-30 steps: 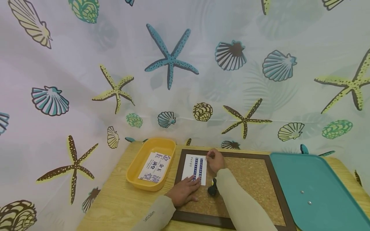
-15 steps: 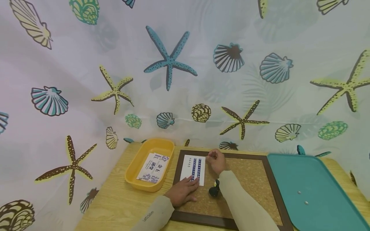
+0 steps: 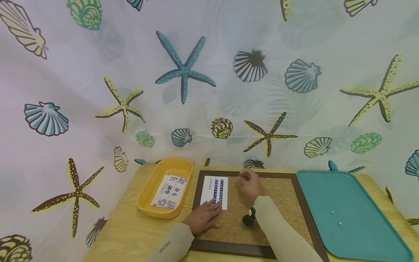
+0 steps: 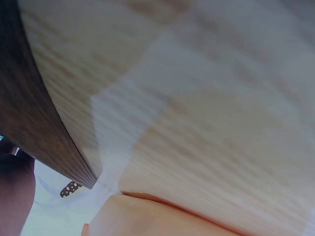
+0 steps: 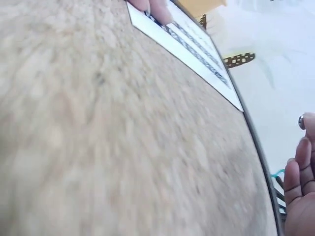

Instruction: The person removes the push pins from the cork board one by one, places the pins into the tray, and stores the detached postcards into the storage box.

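Note:
A white card [image 3: 207, 189] with blue bands of writing lies on the framed cork board [image 3: 235, 233], near its upper left corner. My left hand [image 3: 203, 217] rests palm down with fingers extended over the card's lower edge; in the right wrist view its fingertips [image 5: 160, 11] press on the card [image 5: 189, 49]. To the right of the card, above the cork, my right hand [image 3: 250, 185] has its thumb and fingers bent together. In the right wrist view a small shiny thumbtack [image 5: 301, 122] shows at the fingertips of this right hand [image 5: 302, 187].
Left of the board stands a yellow tray [image 3: 142, 203] holding printed cards [image 3: 168, 193]. On the right lies a teal tray [image 3: 353, 196] with two silver thumbtacks [image 3: 339, 224] on it. A patterned curtain [image 3: 209, 91] hangs behind the wooden table [image 3: 121, 233].
My right hand has drawn away from the card's upper right corner, a little to the right. The left hand stays on the card. The head view has swung slightly right.

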The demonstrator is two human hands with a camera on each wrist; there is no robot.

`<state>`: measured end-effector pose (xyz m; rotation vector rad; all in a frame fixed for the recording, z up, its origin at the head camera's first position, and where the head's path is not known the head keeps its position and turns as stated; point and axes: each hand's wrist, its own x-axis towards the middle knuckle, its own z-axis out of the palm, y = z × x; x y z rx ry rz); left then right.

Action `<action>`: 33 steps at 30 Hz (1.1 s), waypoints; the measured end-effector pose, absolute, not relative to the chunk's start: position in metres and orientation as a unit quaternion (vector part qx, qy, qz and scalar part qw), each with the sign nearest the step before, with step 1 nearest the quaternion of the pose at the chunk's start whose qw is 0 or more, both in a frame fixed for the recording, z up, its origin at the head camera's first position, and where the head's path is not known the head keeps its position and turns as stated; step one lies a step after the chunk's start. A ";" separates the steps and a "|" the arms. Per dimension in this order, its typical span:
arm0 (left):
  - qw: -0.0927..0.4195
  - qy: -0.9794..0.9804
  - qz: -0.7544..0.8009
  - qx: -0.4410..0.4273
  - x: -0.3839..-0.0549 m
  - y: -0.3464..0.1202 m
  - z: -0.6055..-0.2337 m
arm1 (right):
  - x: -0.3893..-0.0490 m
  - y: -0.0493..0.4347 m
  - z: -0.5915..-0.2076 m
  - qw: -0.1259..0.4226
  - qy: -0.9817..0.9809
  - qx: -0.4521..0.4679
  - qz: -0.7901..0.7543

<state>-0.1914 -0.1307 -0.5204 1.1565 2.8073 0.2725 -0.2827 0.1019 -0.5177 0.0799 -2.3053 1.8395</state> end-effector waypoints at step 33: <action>0.056 0.925 0.099 0.362 -0.191 -0.129 -0.523 | -0.196 0.246 -0.492 0.140 -0.794 -0.030 0.591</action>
